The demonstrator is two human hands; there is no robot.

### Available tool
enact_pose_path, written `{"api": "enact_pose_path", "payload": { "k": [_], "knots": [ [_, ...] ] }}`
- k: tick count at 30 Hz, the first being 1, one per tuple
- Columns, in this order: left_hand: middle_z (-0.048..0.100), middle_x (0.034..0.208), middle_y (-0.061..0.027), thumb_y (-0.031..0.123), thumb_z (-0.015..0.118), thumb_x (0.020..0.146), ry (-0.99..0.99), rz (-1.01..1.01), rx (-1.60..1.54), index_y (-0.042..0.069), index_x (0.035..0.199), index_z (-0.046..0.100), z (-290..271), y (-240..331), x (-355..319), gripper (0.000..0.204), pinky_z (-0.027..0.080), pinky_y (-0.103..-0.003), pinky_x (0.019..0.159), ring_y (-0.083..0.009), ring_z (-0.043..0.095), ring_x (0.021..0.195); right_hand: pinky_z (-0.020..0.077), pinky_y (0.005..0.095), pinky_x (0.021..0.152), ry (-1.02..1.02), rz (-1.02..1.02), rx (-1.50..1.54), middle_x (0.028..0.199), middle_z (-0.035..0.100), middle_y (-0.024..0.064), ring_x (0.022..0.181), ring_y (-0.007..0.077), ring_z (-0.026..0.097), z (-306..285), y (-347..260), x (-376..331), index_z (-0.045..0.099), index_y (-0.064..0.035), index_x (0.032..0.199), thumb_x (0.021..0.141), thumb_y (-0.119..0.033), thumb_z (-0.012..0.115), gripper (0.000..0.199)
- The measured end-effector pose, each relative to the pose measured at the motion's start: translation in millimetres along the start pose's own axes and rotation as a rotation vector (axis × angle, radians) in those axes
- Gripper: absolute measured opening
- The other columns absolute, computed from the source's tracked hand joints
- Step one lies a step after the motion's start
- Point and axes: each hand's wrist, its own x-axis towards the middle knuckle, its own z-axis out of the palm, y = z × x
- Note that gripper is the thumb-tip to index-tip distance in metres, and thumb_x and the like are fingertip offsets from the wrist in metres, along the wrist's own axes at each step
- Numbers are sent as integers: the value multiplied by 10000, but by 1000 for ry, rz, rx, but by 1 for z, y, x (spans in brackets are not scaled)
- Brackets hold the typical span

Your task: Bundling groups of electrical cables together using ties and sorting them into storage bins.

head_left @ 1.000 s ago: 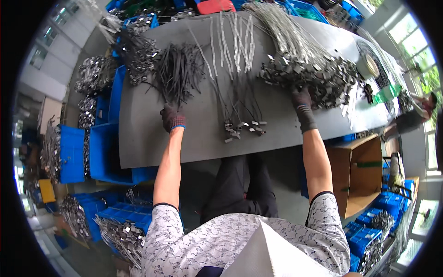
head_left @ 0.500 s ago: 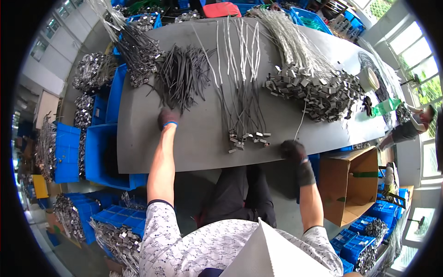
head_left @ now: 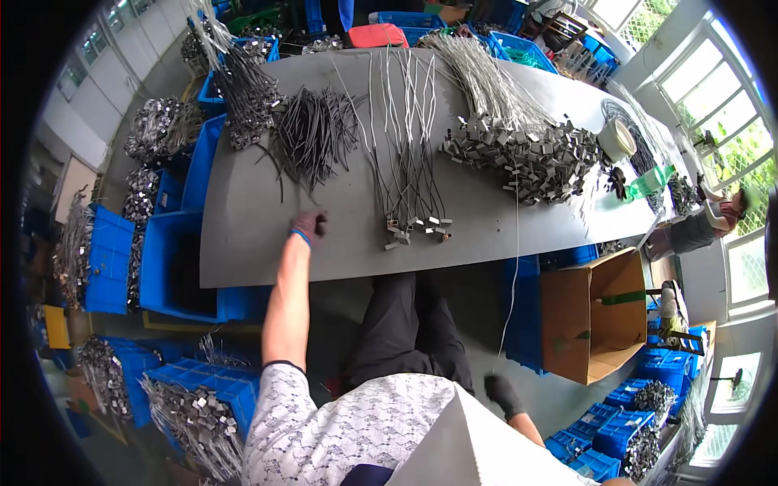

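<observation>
My right hand [head_left: 504,394], in a dark glove, is low beside my leg, below the table edge. Its fingers are closed on a thin pale wire [head_left: 515,267], which runs taut up to a heap of wires with small grey metal blocks [head_left: 527,162]. At the near edge of a pile of short black tubes [head_left: 312,134], my gloved left hand [head_left: 309,225] hovers over the table with its fingers curled together. What it pinches, if anything, is too small to name. Between the two piles lie several wires part-covered in black tubes [head_left: 413,174], metal blocks toward me.
The grey table [head_left: 340,259] curves across the front. Blue crates [head_left: 174,267] stand at its left, a cardboard box [head_left: 567,340] at its right. A tape roll [head_left: 617,139] lies right of the heap. Another person [head_left: 697,231] stands at far right.
My right hand has dropped from the table edge to beside my leg, drawing the pale wire out long. My left hand has moved slightly right and back from the black tubes.
</observation>
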Motion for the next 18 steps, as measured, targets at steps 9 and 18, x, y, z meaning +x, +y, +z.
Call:
{"api": "enact_pose_path", "payload": {
  "k": [9, 18],
  "knots": [
    [645, 790, -69, 87, 643, 874, -702, 11, -11, 76, 906, 614, 269, -201, -155, 45, 574, -335, 633, -182, 666, 705, 506, 471, 845, -36, 162, -22, 1061, 673, 209, 986, 392, 645, 74, 117, -96, 682, -99, 1136, 877, -213, 562, 307],
    [656, 787, -90, 173, 642, 923, -410, 82, -47, 81, 952, 617, 366, -264, -196, 100, 549, -360, 553, -219, 663, 631, 482, 440, 987, -263, 180, -274, 1255, 645, 148, 1178, 343, 602, 100, 172, -131, 672, -162, 1236, 884, -195, 546, 375]
  ]
}}
